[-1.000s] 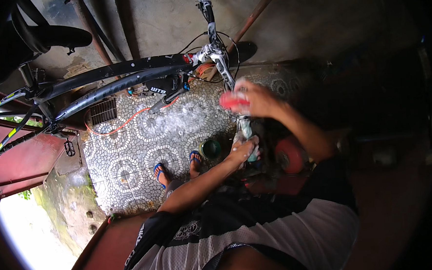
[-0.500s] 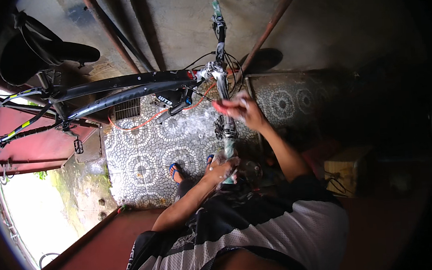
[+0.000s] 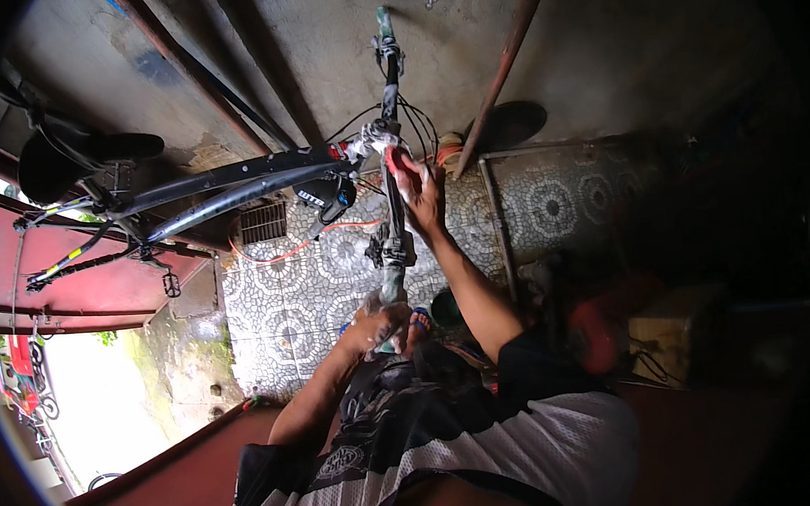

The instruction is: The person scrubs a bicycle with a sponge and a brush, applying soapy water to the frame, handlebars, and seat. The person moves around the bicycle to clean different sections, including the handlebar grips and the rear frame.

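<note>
Person is standing over a bicycle point(image 3: 236, 184) w/ dark frame, looking down at the handlebar point(image 3: 389, 162), which is running roughly top-to-bottom thru the middle of the view. Left hand point(image 3: 377, 323) is wrapping shut around the near handlebar grip point(image 3: 390, 290), fingers curled round it, skin looking wet or soapy. Right hand point(image 3: 420, 197) is resting further up the bar, close to the stem, fingers mostly closed on a small red/pink thing point(image 3: 393, 159), maybe a sponge or cloth, can't tell which; it's pressing against the bar just beside the stem & cables. Bike is lying across the view to the left: top tube & down tube are running from stem toward the black saddle point(image 3: 80, 160) at far left, pedal point(image 3: 170, 284) is hanging below the frame. Floor under the bars is patterned tile point(image 3: 289, 305) w/ circle motifs, a metal drain grate point(image 3: 263, 222) is sitting near the frame, an orange hose point(image 3: 286, 252) is curving across the tile just beside it. Person's feet in blue sandals point(image 3: 418, 321) are showing near the left hand. Rusty pipes point(image 3: 505, 64) are leaning against the concrete wall point(image 3: 321, 56) behind. Person is wearing a dark & white mesh shirt point(image 3: 489, 450).
</note>
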Available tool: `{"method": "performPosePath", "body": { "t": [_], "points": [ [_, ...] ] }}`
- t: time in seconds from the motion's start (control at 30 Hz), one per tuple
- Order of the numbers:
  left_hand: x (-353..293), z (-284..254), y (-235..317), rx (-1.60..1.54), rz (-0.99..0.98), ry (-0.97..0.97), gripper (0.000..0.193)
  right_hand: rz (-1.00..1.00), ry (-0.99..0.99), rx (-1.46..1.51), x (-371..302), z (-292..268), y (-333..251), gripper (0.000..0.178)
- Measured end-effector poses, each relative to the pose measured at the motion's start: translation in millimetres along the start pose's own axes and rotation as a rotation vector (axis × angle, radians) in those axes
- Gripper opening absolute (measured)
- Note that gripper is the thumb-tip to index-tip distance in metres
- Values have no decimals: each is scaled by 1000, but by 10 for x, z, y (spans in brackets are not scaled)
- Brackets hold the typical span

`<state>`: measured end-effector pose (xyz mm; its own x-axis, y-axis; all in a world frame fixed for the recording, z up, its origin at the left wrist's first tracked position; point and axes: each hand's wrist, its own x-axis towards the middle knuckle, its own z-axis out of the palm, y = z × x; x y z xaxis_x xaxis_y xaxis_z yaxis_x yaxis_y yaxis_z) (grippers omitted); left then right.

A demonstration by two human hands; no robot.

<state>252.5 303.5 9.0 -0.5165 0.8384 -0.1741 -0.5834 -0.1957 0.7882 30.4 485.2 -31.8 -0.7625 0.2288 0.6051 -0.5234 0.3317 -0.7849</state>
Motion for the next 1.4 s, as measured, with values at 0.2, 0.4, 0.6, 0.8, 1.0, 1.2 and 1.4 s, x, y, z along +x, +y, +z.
{"method": "performPosePath", "body": {
  "t": [0.2, 0.4, 0.6, 0.8, 1.0, 1.2, 1.4],
  "points": [
    [-202, 298, 237, 732, -411, 444, 37, 130, 50, -203, 399, 202, 120, 43],
    [-170, 77, 77, 550, -267, 430, 29, 116, 70, -296, 337, 148, 135, 42],
    [-370, -45, 62, 69, -249, 567, 49, 225, 18, -189, 326, 197, 267, 48],
    [-274, -65, 89, 483, -90, 485, 47, 516, 195, 46, 67, 311, 327, 52],
    [-87, -48, 205, 401, -33, 54, 50, 1171, -154, 681, 135, 280, 529, 52],
    [-107, 97, 298, 418, -233, 271, 37, 1233, -211, 989, 358, 251, 734, 57],
    [-182, 201, 269, 148, -50, 203, 40, 1358, -354, 651, 343, 124, 386, 49]
  ]
}}
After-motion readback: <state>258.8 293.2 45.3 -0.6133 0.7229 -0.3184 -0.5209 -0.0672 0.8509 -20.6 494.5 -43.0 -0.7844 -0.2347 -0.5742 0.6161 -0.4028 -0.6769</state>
